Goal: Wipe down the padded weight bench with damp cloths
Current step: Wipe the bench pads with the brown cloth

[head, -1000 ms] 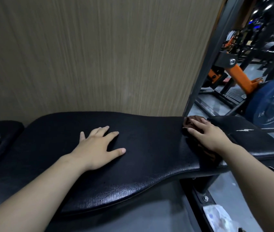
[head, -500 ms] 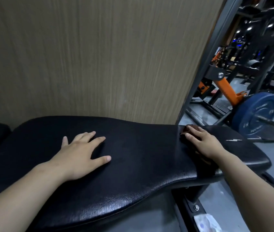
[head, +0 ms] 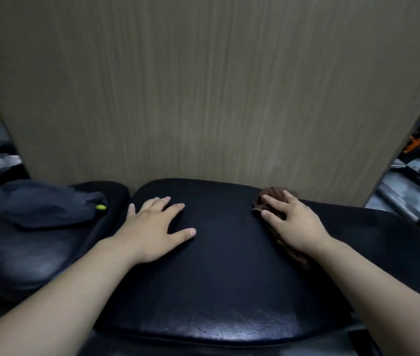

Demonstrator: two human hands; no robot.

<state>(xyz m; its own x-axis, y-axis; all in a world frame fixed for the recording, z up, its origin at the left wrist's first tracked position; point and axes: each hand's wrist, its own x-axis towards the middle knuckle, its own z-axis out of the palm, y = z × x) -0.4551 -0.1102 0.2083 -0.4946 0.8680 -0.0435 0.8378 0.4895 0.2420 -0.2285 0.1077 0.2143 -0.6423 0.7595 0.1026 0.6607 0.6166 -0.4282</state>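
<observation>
The black padded weight bench (head: 224, 273) fills the lower half of the view, its vinyl cracked near the front edge. My left hand (head: 152, 227) lies flat on the pad at centre left, fingers spread and holding nothing. My right hand (head: 291, 222) presses with straight fingers on a brown cloth (head: 270, 197) at the pad's far right side. Most of the cloth is hidden under the palm; a strip of it shows by my wrist.
A tan wood-grain wall panel (head: 216, 86) stands directly behind the bench. On the adjoining black pad (head: 36, 258) at left lies a dark bundle (head: 47, 204) with a yellow-green tip. Gym frame bars and orange equipment (head: 414, 147) show at far right.
The view has swung left, bringing the left pad and dark bundle into sight and pushing the weight plate out of frame. My right hand and the cloth have slid leftward along the pad.
</observation>
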